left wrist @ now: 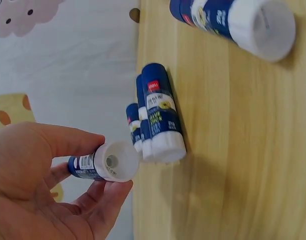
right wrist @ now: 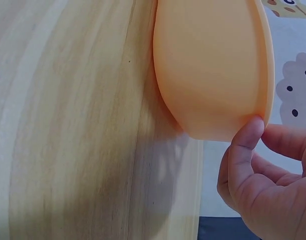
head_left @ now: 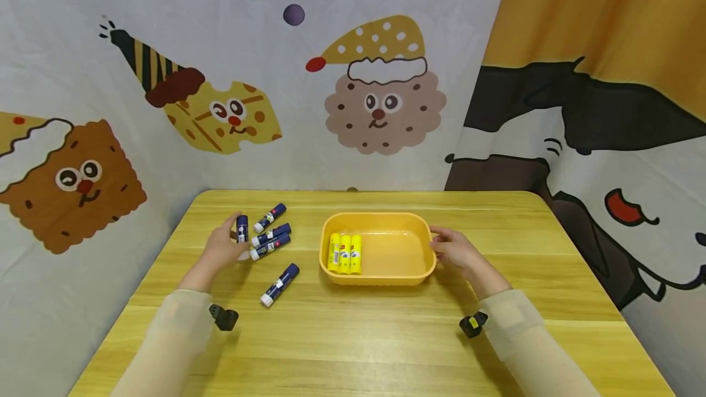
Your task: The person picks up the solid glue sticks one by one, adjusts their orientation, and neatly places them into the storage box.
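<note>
My left hand (head_left: 222, 245) pinches a dark blue glue stick (head_left: 242, 230) between thumb and fingers; in the left wrist view its white end (left wrist: 122, 161) faces the camera. Just right of that hand lie several more blue glue sticks (head_left: 270, 247), one of them (head_left: 280, 285) apart and nearer the front. An orange-yellow plastic basket (head_left: 377, 280) sits at mid-table. Three yellow glue sticks (head_left: 345, 254) lie side by side at its left end. With thumb and fingers my right hand (head_left: 455, 250) pinches the basket's right rim, seen close in the right wrist view (right wrist: 262, 112).
Everything rests on a wooden table (head_left: 353, 336) whose far edge meets a white curtain (head_left: 248, 170) printed with cartoon figures. Small black devices (head_left: 224, 317) are strapped at both wrists.
</note>
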A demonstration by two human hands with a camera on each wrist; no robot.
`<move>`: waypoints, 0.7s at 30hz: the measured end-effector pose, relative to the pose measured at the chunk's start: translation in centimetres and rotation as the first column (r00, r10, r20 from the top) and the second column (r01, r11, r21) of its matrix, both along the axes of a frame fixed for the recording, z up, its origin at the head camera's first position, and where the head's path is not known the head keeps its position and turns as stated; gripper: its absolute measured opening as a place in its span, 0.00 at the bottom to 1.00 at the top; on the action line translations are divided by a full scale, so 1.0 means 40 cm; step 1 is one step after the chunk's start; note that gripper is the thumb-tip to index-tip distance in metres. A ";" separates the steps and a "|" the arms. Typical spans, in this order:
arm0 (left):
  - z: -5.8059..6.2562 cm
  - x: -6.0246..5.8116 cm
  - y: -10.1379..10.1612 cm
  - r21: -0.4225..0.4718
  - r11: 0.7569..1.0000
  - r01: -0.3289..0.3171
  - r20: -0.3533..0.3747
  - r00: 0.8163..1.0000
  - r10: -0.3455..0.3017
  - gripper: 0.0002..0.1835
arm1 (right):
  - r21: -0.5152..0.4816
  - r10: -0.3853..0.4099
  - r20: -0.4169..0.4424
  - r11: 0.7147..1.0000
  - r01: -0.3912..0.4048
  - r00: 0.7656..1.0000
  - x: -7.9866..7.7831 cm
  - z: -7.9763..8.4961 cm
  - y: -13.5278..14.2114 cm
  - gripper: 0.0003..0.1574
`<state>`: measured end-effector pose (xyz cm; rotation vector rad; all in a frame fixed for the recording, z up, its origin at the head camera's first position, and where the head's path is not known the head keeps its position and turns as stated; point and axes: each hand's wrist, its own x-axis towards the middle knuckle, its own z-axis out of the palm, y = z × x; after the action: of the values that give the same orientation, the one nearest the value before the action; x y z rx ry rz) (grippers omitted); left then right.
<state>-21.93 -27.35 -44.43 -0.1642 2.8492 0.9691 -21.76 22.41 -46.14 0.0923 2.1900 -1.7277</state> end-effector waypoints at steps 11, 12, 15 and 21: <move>0.009 -0.005 0.072 0.319 0.948 -0.006 0.086 0.996 -0.023 0.43 | 0.011 0.002 -0.001 1.000 -0.002 1.000 0.002 0.004 -0.004 0.32; 0.012 -0.005 0.082 0.348 0.937 -0.007 0.092 0.995 -0.027 0.43 | 0.011 0.000 0.000 1.000 0.000 1.000 0.002 0.003 -0.003 0.32; 0.021 -0.002 0.115 0.419 0.908 0.002 0.103 0.993 -0.050 0.43 | 0.016 0.005 -0.002 1.000 -0.005 1.000 0.002 0.002 -0.002 0.32; 0.034 0.005 0.185 0.492 0.870 0.033 0.107 0.989 -0.098 0.44 | 0.036 -0.005 -0.002 0.999 0.005 1.000 0.000 -0.001 0.001 0.32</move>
<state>-21.73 -19.95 -43.07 -0.0714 2.3804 1.5603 -21.76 22.43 -46.18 0.1054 2.2249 -1.6923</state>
